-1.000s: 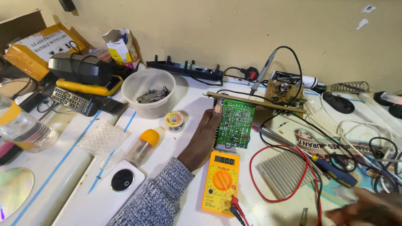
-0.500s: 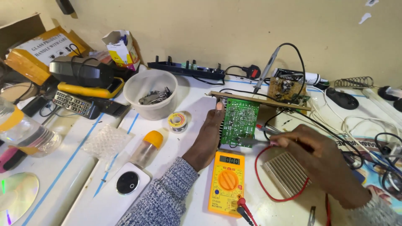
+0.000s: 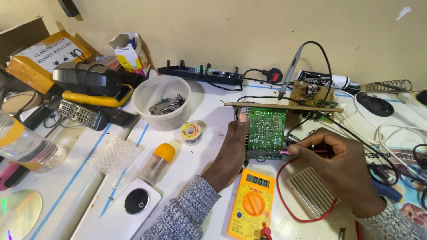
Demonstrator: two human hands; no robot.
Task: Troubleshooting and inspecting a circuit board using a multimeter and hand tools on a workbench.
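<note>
Propping the green circuit board upright, the left hand grips its edge while the right hand pinches a probe.

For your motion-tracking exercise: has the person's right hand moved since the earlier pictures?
Yes. The right hand came in from the lower right to the green circuit board.

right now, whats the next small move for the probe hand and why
Probably hold the probe tip steady on the green circuit board and glance at the yellow multimeter: the right hand has it at the board's lower edge, and the left hand props the board upright.
</note>
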